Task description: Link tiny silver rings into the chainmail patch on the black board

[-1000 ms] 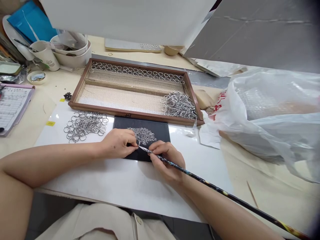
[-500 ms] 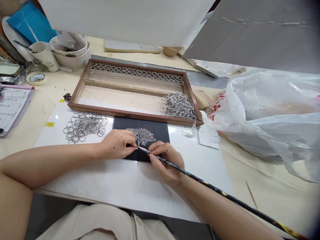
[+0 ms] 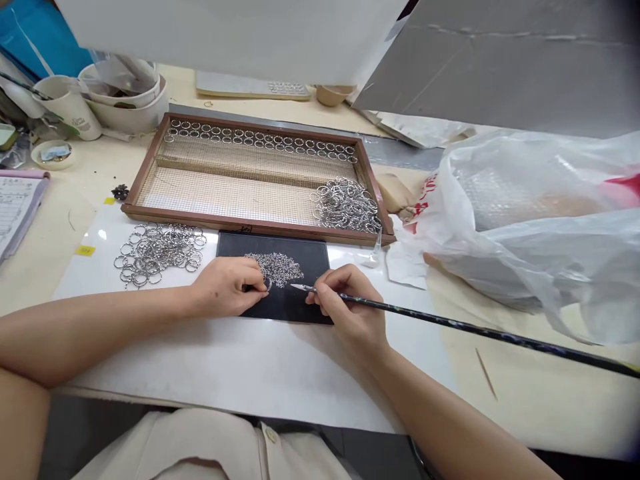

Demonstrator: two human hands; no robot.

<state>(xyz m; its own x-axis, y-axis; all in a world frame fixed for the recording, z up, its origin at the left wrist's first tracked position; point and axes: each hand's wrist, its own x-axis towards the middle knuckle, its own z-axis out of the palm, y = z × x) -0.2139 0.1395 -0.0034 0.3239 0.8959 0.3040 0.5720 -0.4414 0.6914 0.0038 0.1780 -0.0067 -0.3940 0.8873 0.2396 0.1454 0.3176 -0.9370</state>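
My left hand [image 3: 231, 287] is closed, its thumb and forefinger pinching a metal ring [image 3: 269, 285] of which only an edge shows. It is over the left part of a black mat [image 3: 300, 310]. My right hand [image 3: 353, 303] grips a long black patterned rod [image 3: 415, 311] like a pen. The rod's pointed silvery tip [image 3: 303, 288] sits over the mat, apart from the ring. Between and just beyond both hands, a heap of tiny silvery pieces [image 3: 280, 268] lies on the mat; they are too small to name.
Left of the mat lies a pile of metal rings [image 3: 160, 253]. Behind stands a wood-framed mesh tray [image 3: 225, 193] with rows of rings and a ring heap [image 3: 347, 205]. A plastic bag [image 3: 525, 227] is at right, a thin wooden stick [image 3: 486, 373] nearer me. Cups and a notebook [image 3: 20, 207] stand left.
My right hand has drawn back to the right, taking the rod's tip away from my left fingers; the rod lies flatter. My left hand keeps its pinch. The view has shifted slightly.
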